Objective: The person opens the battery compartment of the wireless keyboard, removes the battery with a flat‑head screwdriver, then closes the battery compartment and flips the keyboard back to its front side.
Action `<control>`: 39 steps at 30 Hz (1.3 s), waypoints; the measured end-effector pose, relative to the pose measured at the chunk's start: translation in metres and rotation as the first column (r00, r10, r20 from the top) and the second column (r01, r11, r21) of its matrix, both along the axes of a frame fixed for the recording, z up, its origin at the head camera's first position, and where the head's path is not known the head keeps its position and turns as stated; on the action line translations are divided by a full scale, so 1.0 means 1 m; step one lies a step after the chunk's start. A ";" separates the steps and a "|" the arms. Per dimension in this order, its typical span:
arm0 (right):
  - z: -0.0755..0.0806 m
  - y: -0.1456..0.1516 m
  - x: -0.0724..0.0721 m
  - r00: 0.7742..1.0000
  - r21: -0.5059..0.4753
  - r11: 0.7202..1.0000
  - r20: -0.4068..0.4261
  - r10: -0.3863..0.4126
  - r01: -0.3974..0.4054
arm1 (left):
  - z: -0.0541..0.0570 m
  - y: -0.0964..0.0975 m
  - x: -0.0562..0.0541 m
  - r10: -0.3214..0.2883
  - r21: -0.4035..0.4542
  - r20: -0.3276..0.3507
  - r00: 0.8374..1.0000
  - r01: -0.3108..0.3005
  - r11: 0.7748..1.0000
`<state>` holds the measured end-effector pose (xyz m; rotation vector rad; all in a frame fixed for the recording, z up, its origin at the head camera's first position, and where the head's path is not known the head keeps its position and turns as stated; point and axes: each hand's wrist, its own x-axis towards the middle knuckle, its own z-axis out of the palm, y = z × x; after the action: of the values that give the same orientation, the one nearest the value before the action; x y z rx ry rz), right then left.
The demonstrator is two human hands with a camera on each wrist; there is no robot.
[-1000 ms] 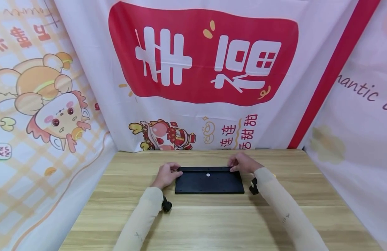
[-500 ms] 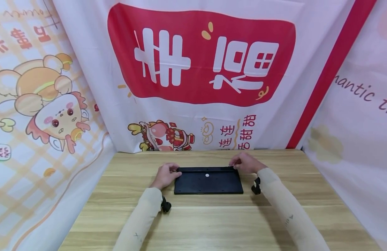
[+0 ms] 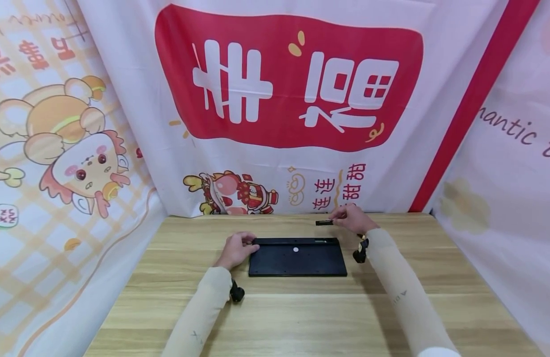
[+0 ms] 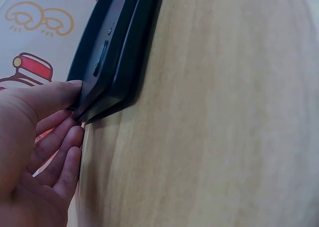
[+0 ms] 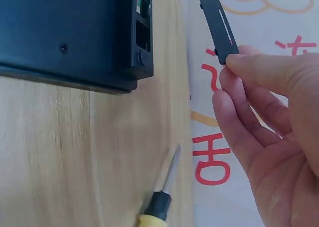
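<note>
1. Nearest, we see a pale wood-grain tabletop point(image 3: 275, 322) carrying a flat black rectangular plastic keyboard point(image 3: 297, 261), underside up, towards the table's far side.
2. At its far left corner, the left hand point(image 3: 236, 249) pinches the keyboard between thumb and fingers; we judge that this steadies it.
3. In the raised far ridge, towards the right end, we find an uncovered compartment point(image 3: 321, 241).
4. Apart from the keyboard's right end lies a slim metal screwdriver point(image 5: 159, 203) with a black-and-yellow handle.
5. Beyond the keyboard, the right hand point(image 3: 352, 218) holds a thin black slotted plastic strip point(image 5: 218, 30), one end clamped between thumb and forefinger. We judge the step in hand to be removing this compartment cover; the next move calls for setting it aside without losing it.
6. Compared with half a second earlier, we note that the right hand has left the keyboard's far right corner and the compartment now shows; the left hand's hold is unchanged.
</note>
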<state>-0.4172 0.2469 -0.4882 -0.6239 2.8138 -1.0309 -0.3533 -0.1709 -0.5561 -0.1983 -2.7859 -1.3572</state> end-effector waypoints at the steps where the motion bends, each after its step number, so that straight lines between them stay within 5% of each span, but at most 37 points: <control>1: -0.002 -0.001 -0.001 1.000 -0.007 1.000 0.001 -0.013 0.013 | 0.000 0.000 0.000 0.001 -0.001 -0.001 1.000 -0.001 1.000; 10: -0.031 -0.005 0.000 0.995 -0.040 0.995 0.035 -0.091 0.092 | 0.000 0.003 0.003 -0.002 -0.006 0.005 1.000 0.002 1.000; 27: -0.048 -0.017 -0.007 0.991 0.031 0.990 0.022 -0.135 0.134 | 0.002 0.001 0.003 -0.003 0.004 -0.011 1.000 0.003 1.000; 39: -0.028 -0.009 -0.002 0.990 0.083 0.988 0.035 -0.133 0.130 | -0.002 -0.002 0.000 -0.001 0.015 -0.010 1.000 0.001 1.000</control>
<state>-0.4195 0.2382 -0.5163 -0.4091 2.8766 -0.9331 -0.3529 -0.1730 -0.5579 -0.2047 -2.7673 -1.3726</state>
